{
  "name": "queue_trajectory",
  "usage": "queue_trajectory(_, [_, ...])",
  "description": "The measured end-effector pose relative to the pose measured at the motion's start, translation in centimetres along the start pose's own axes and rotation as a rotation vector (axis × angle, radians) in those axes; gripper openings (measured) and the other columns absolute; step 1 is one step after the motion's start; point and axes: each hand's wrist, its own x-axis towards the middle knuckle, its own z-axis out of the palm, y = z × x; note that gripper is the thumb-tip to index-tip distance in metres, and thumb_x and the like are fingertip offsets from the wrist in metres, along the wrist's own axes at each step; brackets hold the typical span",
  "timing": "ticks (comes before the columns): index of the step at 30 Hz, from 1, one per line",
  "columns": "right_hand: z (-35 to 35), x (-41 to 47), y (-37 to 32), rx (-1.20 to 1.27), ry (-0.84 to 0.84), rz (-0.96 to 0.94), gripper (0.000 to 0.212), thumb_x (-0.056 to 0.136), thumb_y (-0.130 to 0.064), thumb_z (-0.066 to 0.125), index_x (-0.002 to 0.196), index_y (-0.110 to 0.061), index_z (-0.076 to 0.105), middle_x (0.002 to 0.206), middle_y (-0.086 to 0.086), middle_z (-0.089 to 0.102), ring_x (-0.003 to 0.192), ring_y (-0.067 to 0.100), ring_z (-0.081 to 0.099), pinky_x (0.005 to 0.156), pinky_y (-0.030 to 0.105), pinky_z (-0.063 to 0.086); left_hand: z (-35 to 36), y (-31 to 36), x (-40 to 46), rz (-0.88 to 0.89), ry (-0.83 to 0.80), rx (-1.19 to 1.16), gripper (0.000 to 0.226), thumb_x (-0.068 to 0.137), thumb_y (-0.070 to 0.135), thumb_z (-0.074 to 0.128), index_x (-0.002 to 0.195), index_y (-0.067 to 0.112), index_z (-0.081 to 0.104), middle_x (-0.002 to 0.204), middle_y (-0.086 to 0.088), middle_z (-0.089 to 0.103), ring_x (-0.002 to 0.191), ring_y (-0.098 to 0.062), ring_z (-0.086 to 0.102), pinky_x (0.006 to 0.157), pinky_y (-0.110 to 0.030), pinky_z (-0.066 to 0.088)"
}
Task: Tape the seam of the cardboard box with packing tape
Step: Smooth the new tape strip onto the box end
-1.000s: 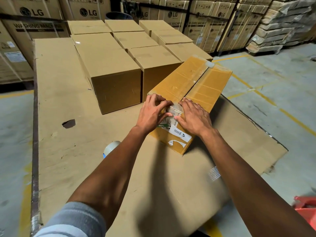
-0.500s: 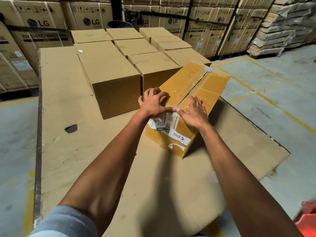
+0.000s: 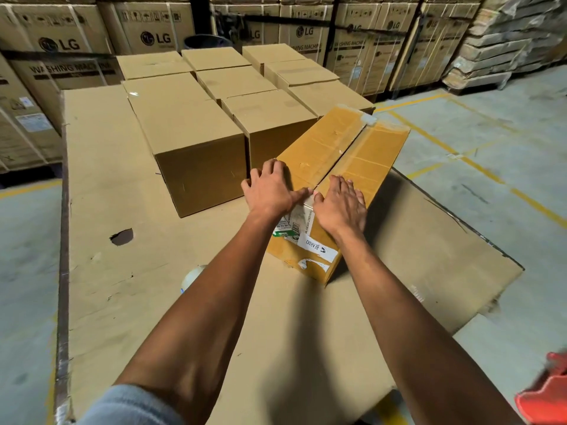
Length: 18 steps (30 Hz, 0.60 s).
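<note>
On the near end of the cardboard box [image 3: 343, 167], both hands pressed flat, palms down, fingers spread and grasping nothing. Left hand [image 3: 270, 191] on the left top flap, fingers fanned toward the far corner, thumb reaching inward to the seam [image 3: 340, 161]. Right hand [image 3: 340, 204] on the right flap, fingers stretched forward along the top, thumb tip almost touching the left thumb right over the seam at the box's near edge. Clear packing tape [image 3: 334, 145] glinting along the seam up to the far end, with a pale scrap at the far edge. Below the hands, white printed labels [image 3: 310, 237] on the near end face. Box angled on a big flat cardboard sheet [image 3: 122, 185], just beside a block of plain closed cartons [image 3: 190, 139]. Partly hidden by the left forearm, a tape roll [image 3: 191, 276] lying on the sheet. Further back, stacked LG cartons [image 3: 153, 32] along the wall. At the lower right corner, something red [image 3: 546, 394], blurred.
</note>
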Motion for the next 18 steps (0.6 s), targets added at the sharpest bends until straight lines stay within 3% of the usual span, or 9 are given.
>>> queue_trajectory(3, [-0.3, 0.2, 0.2, 0.028, -0.05, -0.001, 0.073, 0.107, -0.048, 0.035, 0.168, -0.012, 0.014, 0.177, 0.007, 0.012, 0.164, 0.024, 0.005, 0.133, 0.046, 0.004, -0.2, 0.0, -0.2, 0.009, -0.066, -0.036, 0.102, 0.086, 0.083, 0.065, 0.164, 0.026, 0.035, 0.177, 0.001, 0.025, 0.162, -0.035, 0.02, 0.129, -0.065, 0.018])
queue_trajectory(5, [-0.6, 0.5, 0.7, 0.046, -0.114, -0.019, 0.08, 0.106, -0.051, 0.038, 0.169, -0.012, 0.006, 0.177, 0.008, 0.005, 0.164, 0.024, -0.002, 0.133, 0.045, -0.002, -0.8, -0.1, 0.1, 0.004, -0.163, -0.121, 0.105, 0.086, 0.076, 0.071, 0.169, 0.026, 0.029, 0.181, 0.004, 0.012, 0.167, -0.033, 0.001, 0.13, -0.07, 0.003])
queue_trajectory(8, [-0.9, 0.6, 0.9, 0.036, -0.18, -0.032, 0.089, 0.105, -0.054, 0.043, 0.168, -0.011, -0.002, 0.177, 0.008, -0.003, 0.164, 0.024, -0.009, 0.13, 0.043, -0.007, -1.6, -0.5, 0.3, -0.005, -0.247, -0.179, 0.111, 0.084, 0.069, 0.079, 0.171, 0.027, 0.024, 0.182, 0.006, 0.004, 0.167, -0.03, -0.009, 0.127, -0.074, -0.004])
queue_trajectory(14, [-0.5, 0.3, 0.1, -0.016, -0.118, 0.001, 0.08, 0.107, -0.053, 0.036, 0.169, -0.012, 0.005, 0.177, 0.008, 0.004, 0.164, 0.025, -0.004, 0.131, 0.046, -0.002, 0.0, 0.6, -0.7, -0.053, -0.059, -0.104, 0.098, 0.086, 0.075, 0.072, 0.165, 0.03, 0.035, 0.18, 0.007, 0.018, 0.168, -0.028, 0.002, 0.128, -0.071, -0.005])
queue_trajectory(18, [-0.5, -0.1, -0.1, -0.02, -0.097, 0.009, 0.072, 0.11, -0.048, 0.028, 0.169, -0.012, 0.008, 0.177, 0.007, 0.004, 0.164, 0.025, -0.003, 0.133, 0.047, -0.001, 0.3, 0.8, -1.2, -0.003, -0.049, 0.038, 0.102, 0.094, 0.087, 0.045, 0.171, 0.023, 0.024, 0.182, 0.0, 0.009, 0.166, -0.033, -0.015, 0.126, -0.068, -0.014])
